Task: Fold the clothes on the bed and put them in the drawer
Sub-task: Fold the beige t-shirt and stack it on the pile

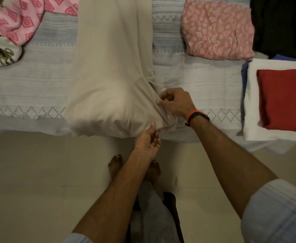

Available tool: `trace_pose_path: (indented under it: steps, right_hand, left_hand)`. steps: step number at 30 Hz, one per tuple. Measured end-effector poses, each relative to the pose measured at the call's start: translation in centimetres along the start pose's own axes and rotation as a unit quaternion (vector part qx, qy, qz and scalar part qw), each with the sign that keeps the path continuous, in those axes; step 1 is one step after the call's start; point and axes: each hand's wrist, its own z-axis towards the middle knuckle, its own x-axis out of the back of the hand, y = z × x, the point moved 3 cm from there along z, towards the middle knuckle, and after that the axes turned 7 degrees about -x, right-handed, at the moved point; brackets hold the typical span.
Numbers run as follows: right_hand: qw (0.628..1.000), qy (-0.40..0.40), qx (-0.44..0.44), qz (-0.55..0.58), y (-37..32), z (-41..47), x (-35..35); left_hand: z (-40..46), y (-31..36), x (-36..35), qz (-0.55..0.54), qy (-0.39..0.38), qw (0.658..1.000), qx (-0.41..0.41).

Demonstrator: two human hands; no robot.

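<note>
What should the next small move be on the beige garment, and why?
Probably the left hand should close on the near hem of the beige garment. The right hand already pinches its bunched near right corner, while the left hand hovers open at the hem, holding nothing. The cloth still lies long and unfolded across the bed.

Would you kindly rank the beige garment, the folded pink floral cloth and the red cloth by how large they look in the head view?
1. Beige garment, clearly largest.
2. and 3. Pink floral cloth and red cloth look alike; the frame crops the red one, so no ranking.
</note>
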Motion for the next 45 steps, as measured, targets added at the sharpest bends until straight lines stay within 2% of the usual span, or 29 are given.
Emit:
trace_pose_path:
  steps: [3, 5, 6, 9, 12, 15, 17, 20, 22, 25, 27, 29, 31, 33, 34, 36, 39, 41, 45]
  right_hand:
    - [0.991, -0.038, -0.017, 0.128, -0.1, 0.6, 0.4]
    - [0.975, -0.008, -0.014, 0.223, -0.2, 0.8, 0.7]
    - [0.973, 0.036, -0.004, 0.228, -0.1, 1.0, 1.0]
    - [0.977, 0.167, 0.048, 0.127, -0.4, 1.0, 1.7]
    - [0.976, 0.133, 0.162, 0.052, -1.8, 0.9, 1.0]
    - [0.978, 0.077, 0.189, -0.052, -2.9, 1.5, -0.3]
    - [0.981, 0.079, 0.155, -0.081, -2.8, 2.1, -0.1]
    - [0.995, 0.077, 0.029, 0.056, -1.0, 2.3, 1.2]
    - [0.993, 0.060, -0.050, 0.084, 0.5, 2.2, 1.8]
    - [0.985, -0.069, -0.112, 0.108, 1.0, 1.4, 2.0]
    - [0.975, -0.114, -0.133, 0.140, 1.1, 0.7, 2.2]
    - [0.972, -0.097, -0.141, 0.163, 1.3, 0.5, 2.0]
    - [0.984, -0.001, -0.108, 0.138, 1.6, 0.7, 1.7]
    - [0.993, 0.101, -0.014, 0.052, 1.0, 1.3, 1.5]
    - [0.994, 0.101, 0.030, 0.031, 0.4, 1.6, 1.1]
    - [0.996, 0.048, 0.080, 0.010, -0.8, 2.5, 0.4]
    - [0.997, -0.023, 0.079, -0.002, -1.9, 3.6, -0.2]
    - [0.996, -0.057, 0.065, 0.033, -2.1, 3.8, 0.0]
    - [0.988, -0.031, 0.030, 0.149, -1.1, 4.4, 0.7]
  left_hand:
    - [0.0, -0.4, 0.2, -0.050, -0.017, 0.999, -0.009]
    - [0.1, -0.6, 0.2, -0.077, -0.039, 0.996, -0.017]
    - [0.1, -0.6, 0.1, -0.086, -0.045, 0.995, -0.020]
    - [0.2, -0.5, -0.1, -0.101, -0.044, 0.994, -0.021]
    - [0.1, -0.7, -0.2, -0.088, -0.045, 0.995, -0.014]
    - [0.3, -0.8, 0.0, -0.107, -0.038, 0.993, -0.012]
    - [0.4, -0.8, 0.2, -0.121, -0.040, 0.992, -0.013]
    - [0.3, -0.7, 0.4, -0.128, -0.044, 0.991, -0.012]
    - [0.2, -0.6, 0.2, -0.125, -0.049, 0.991, -0.013]
    - [0.1, -0.8, 0.1, -0.122, -0.061, 0.990, -0.019]
    - [-0.1, -0.8, 0.0, -0.129, -0.072, 0.989, -0.017]
    - [-0.6, -0.7, -0.1, -0.142, -0.089, 0.986, -0.014]
    - [-0.9, -0.8, -0.2, -0.110, -0.109, 0.988, -0.013]
    - [-0.6, -1.3, -0.6, -0.050, -0.090, 0.995, -0.013]
    - [-0.2, -1.7, -0.7, -0.046, -0.061, 0.997, -0.012]
    - [0.3, -2.1, -1.1, -0.089, 0.001, 0.996, -0.016]
    - [0.2, -1.8, -1.8, -0.128, 0.059, 0.989, -0.051]
    - [-0.1, -1.8, -2.2, -0.123, 0.095, 0.986, -0.067]
    - [-0.4, -1.7, -3.3, -0.087, 0.128, 0.982, -0.106]
